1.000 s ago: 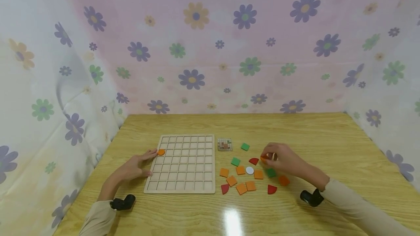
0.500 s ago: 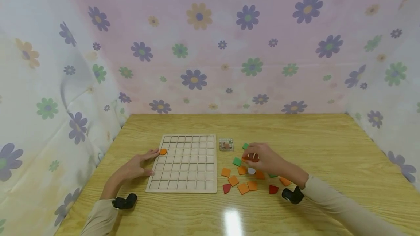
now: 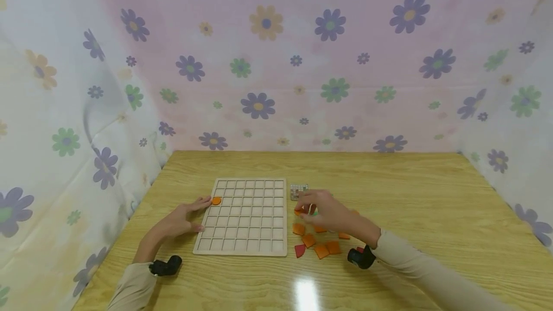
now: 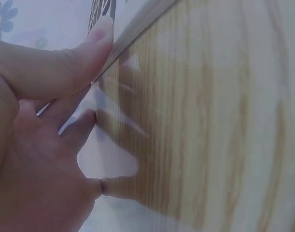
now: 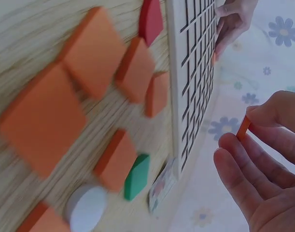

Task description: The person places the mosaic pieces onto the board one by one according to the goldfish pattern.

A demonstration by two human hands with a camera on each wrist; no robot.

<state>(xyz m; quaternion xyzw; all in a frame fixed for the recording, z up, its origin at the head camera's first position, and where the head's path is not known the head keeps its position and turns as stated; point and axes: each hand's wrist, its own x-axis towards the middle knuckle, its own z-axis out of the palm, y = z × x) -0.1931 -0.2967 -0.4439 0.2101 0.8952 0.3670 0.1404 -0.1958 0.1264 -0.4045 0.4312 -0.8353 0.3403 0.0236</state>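
Note:
A pale wooden grid board (image 3: 246,217) lies left of centre on the table in the head view. An orange round piece (image 3: 216,200) sits in a cell at its left edge. My left hand (image 3: 179,220) rests against that edge, fingers stretched out and fingertips right beside the round piece; the left wrist view shows its thumb on the board's side. My right hand (image 3: 326,212) pinches a small orange tile (image 5: 244,127) between thumb and fingertips, just right of the board. The tile shows edge-on in the right wrist view, so its outline is hidden.
Several orange square tiles (image 5: 44,121) and a red quarter-round piece (image 3: 300,250) lie right of the board. A white disc (image 5: 86,209) and a green tile (image 5: 137,177) are near them. A small pattern card (image 3: 298,190) lies beyond my right hand, partly covered.
My right hand has carried the orange tile leftward over the loose pieces toward the board. My left hand stays at the board's edge. The head view has shifted slightly.

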